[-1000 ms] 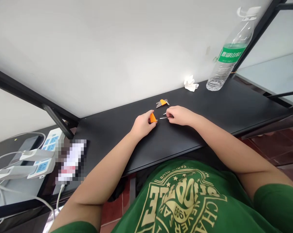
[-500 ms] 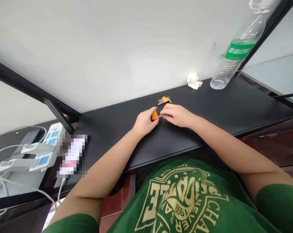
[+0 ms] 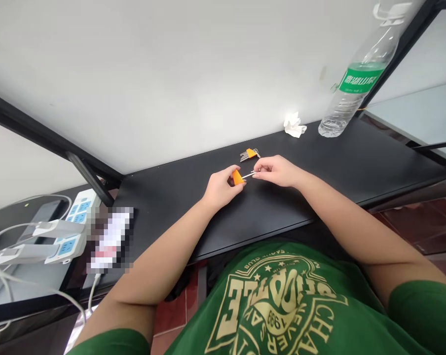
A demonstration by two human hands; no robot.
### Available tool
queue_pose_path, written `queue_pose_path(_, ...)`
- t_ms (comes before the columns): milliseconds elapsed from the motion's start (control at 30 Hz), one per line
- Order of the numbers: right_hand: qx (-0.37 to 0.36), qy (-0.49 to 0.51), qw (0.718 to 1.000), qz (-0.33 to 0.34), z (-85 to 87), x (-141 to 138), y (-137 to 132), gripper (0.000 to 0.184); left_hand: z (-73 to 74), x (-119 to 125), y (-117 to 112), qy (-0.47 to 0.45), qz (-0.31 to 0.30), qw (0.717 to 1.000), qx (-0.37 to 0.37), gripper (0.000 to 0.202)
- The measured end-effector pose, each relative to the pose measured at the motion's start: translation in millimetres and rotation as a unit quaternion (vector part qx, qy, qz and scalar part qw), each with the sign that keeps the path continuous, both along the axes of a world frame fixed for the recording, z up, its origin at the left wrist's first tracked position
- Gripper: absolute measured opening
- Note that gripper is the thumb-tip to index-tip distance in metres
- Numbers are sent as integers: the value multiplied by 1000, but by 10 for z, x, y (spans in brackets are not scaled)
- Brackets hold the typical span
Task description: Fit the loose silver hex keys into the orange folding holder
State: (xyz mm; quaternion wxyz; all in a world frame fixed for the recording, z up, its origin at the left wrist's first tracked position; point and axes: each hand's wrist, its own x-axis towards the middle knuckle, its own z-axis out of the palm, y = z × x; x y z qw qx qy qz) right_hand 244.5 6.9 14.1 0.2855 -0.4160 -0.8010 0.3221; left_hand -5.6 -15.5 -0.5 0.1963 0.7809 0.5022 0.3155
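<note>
Between thumb and fingers, my left hand (image 3: 223,186) grips an orange hex key holder (image 3: 238,177). A thin metal hex key (image 3: 248,175) sticks out of the holder's right side. Its far end is pinched in the fingertips of my right hand (image 3: 273,170). Just behind my hands, a second orange holder with several hex keys (image 3: 250,154) lies on the black table (image 3: 171,197). My fingers hide part of the held key, and whether other keys sit in the held holder I cannot tell.
A tall plastic water bottle (image 3: 356,84) stands at the back right, beside a crumpled white tissue (image 3: 294,125). On the left are a blurred-out phone (image 3: 112,239), a white power strip (image 3: 75,222) with plugs, and white cables (image 3: 41,283). A pale wall (image 3: 171,74) borders the table's back edge.
My right hand has moved slightly right and away from the left, so more of the hex key shows between them. The orange holder has tilted a little in my left hand.
</note>
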Motion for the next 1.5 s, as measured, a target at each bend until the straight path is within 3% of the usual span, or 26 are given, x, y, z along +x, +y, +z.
queue_pose_path(100, 57, -36, 998, 2, -12, -48, -21, 21, 7, -6, 2, 9, 0, 1000, 4, 44)
queue_pose_path(233, 142, -48, 987, 63, -19, -208, -102, 19, 33, 31, -27, 9, -33, 999, -7, 40)
queue_pose_path(333, 102, -33, 992, 61, -34, -264, -134, 11, 42, 83, -61, 22, -74, 997, -4, 26)
queue_pose_path(433, 42, -15, 999, 30, -44, -186, -79, 14, 17, 119, -77, 16, -84, 996, -1, 28)
queue_pose_path(567, 105, -151, 982, -40, -51, 26, 72, 8, -42, 123, -65, 17, -79, 997, -4, 42)
queue_pose_path(700, 107, -259, 959, -47, -82, 121, 148, 14, -63, 103, -44, 30, -76, 997, -12, 43)
queue_pose_path(1033, 115, -326, 937, -59, -79, 68, 119, 8, -66, 68, -11, 38, -66, 997, -24, 46)
queue_pose_path(1200, 72, -266, 961, -31, -99, 89, 123, 10, -62, 61, 4, 42, -54, 997, -24, 48)
queue_pose_path(1333, 102, -117, 988, -7, -64, 94, 107, 2, -57, 50, 10, 36, -39, 998, -24, 46)
queue_pose_path(1500, 162, -30, 985, 53, -35, 64, 68, 12, -48, 49, 9, 30, -29, 999, -24, 47)
